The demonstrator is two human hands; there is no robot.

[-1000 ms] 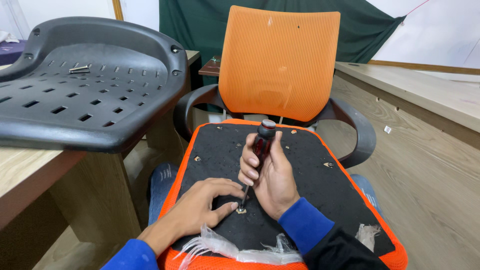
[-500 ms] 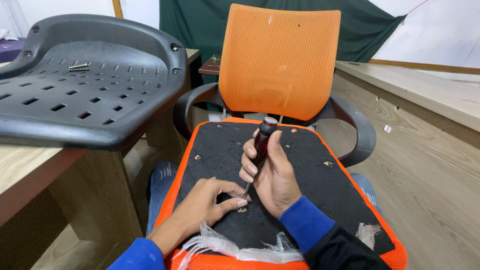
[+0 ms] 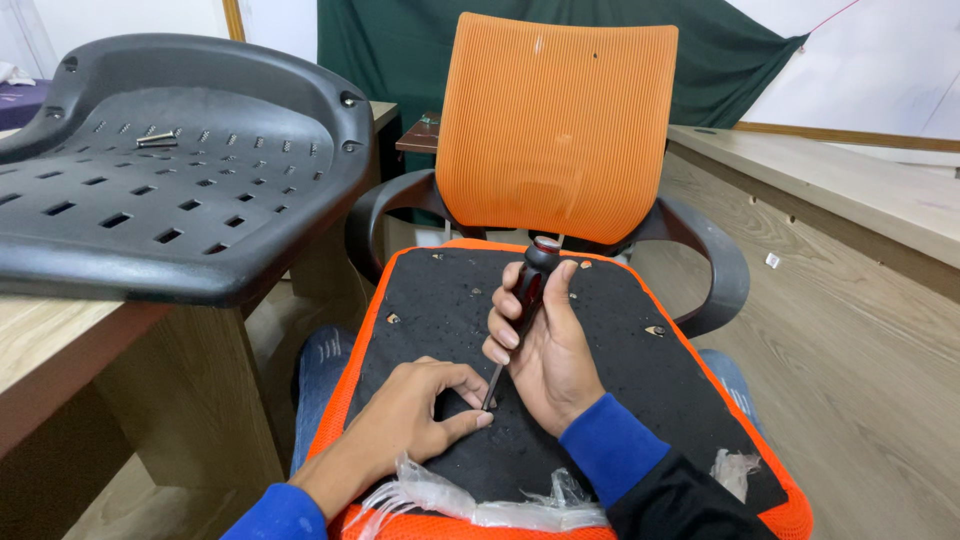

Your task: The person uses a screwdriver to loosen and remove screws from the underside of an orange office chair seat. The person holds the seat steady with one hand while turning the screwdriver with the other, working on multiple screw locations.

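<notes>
A screwdriver (image 3: 522, 305) with a red and black handle is held upright in the right hand (image 3: 545, 350), with the fingers wrapped tight around the handle. Its thin metal tip is pressed down on the black board (image 3: 620, 370), near the board's front edge and a little left of the middle. The left hand (image 3: 415, 415) is laid flat on the board just beside the tip. Its thumb and first finger are stretched toward the tip and nearly pinched together, and nothing can be seen held in them. What is under the tip is hidden by the fingers. The board is framed by an orange seat (image 3: 340, 400), which is laid across the person's lap. Some torn clear plastic (image 3: 450, 495) is seen along the seat's front edge. An orange chair back (image 3: 555, 125) with black arms is stood behind the seat. On the wooden table (image 3: 60, 340) at the left, a big black plastic shell (image 3: 200, 180) with many slots is laid, and a small metal bolt (image 3: 157, 140) is rested in it near its far edge.
</notes>
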